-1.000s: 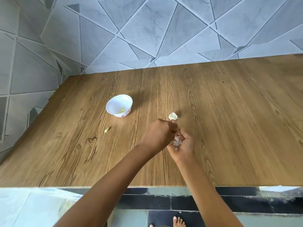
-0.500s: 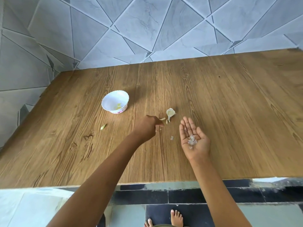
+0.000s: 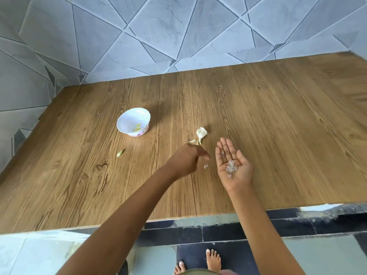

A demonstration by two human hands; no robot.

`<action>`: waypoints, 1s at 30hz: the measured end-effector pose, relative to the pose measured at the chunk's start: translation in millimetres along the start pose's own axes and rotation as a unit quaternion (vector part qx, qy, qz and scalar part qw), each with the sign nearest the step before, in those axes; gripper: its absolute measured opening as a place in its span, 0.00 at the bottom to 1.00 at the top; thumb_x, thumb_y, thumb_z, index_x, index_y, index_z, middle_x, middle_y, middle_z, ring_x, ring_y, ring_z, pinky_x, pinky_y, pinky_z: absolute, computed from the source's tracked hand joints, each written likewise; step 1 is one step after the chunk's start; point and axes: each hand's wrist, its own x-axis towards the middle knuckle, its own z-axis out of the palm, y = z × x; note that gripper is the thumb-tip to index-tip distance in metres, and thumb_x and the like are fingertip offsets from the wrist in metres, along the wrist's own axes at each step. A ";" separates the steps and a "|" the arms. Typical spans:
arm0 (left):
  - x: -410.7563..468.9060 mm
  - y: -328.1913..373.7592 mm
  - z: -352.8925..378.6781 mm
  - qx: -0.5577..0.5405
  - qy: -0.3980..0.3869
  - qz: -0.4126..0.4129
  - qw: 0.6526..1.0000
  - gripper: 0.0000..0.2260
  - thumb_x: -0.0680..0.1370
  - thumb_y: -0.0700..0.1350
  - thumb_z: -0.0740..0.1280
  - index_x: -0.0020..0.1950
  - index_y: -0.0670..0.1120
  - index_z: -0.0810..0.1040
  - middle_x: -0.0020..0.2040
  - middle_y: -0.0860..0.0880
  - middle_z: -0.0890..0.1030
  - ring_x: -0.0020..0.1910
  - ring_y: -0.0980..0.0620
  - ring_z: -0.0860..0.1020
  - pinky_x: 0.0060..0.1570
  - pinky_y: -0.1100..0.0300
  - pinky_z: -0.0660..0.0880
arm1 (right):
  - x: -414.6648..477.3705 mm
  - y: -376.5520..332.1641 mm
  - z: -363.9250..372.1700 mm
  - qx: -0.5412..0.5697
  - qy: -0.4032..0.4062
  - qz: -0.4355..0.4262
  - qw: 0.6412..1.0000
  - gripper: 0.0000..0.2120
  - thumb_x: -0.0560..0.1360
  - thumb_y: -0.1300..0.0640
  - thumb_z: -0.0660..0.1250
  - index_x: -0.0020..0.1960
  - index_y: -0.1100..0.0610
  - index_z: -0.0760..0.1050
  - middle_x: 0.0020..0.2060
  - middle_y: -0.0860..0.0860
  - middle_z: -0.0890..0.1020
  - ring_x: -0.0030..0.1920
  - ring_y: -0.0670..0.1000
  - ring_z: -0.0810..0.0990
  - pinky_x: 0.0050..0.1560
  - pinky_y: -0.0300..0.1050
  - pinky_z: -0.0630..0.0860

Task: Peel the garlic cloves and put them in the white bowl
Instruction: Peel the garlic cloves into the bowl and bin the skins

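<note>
Parted since a second ago, the two hands no longer meet over the garlic. Far to the left of the left hand, a pale sliver (image 3: 120,153) lies on the table (image 3: 278,135), and beyond it stands the white bowl (image 3: 133,122) with something yellowish inside. The left hand (image 3: 188,159) hangs knuckles-up with its fingers curled; I cannot tell whether they pinch anything. Just past its fingertips lies the unpeeled garlic piece (image 3: 201,132), not touched by either hand. A peel scrap (image 3: 206,166) sits between the hands. The right hand (image 3: 234,165) is spread flat, palm up, and papery skins (image 3: 231,168) lie loose on it. The garlic looks light, firm and dry. Its skin is probably brittle, so a fingertip pinch across the plump body seems surer than one at the thin tail.
</note>
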 end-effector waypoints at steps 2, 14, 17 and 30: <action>-0.5 -0.4 0.7 0.009 -0.050 0.061 0.997 0.18 0.72 0.27 0.61 0.54 0.41 0.83 0.53 0.46 0.83 0.51 0.51 0.82 0.54 0.55 0.77 | -0.6 0.3 0.0 -0.001 0.000 0.002 1.000 0.18 0.82 0.58 0.51 0.58 0.66 0.75 0.52 0.60 0.83 0.57 0.56 0.79 0.55 0.50 0.76; 9.1 15.6 4.2 0.122 -0.099 -0.011 0.987 0.06 0.77 0.38 0.65 0.51 0.43 0.80 0.46 0.47 0.82 0.44 0.50 0.81 0.48 0.55 0.78 | -1.4 4.1 3.8 -0.014 0.009 -0.005 1.000 0.18 0.82 0.58 0.50 0.57 0.66 0.75 0.49 0.60 0.83 0.56 0.56 0.79 0.53 0.50 0.75; 10.5 6.2 -11.4 -0.043 -0.030 -0.058 0.997 0.05 0.71 0.33 0.71 0.45 0.41 0.82 0.40 0.49 0.83 0.39 0.56 0.80 0.45 0.61 0.77 | -2.2 2.2 4.2 -0.009 0.008 -0.008 1.000 0.18 0.83 0.58 0.50 0.57 0.66 0.75 0.50 0.60 0.83 0.56 0.56 0.80 0.54 0.50 0.76; 6.3 35.1 -34.9 -0.050 0.027 -0.009 0.998 0.07 0.70 0.38 0.74 0.44 0.49 0.83 0.38 0.54 0.82 0.34 0.62 0.77 0.37 0.58 0.76 | -6.9 29.0 20.1 0.004 -0.005 0.037 0.999 0.16 0.82 0.60 0.53 0.46 0.65 0.77 0.36 0.58 0.84 0.36 0.52 0.85 0.32 0.42 0.80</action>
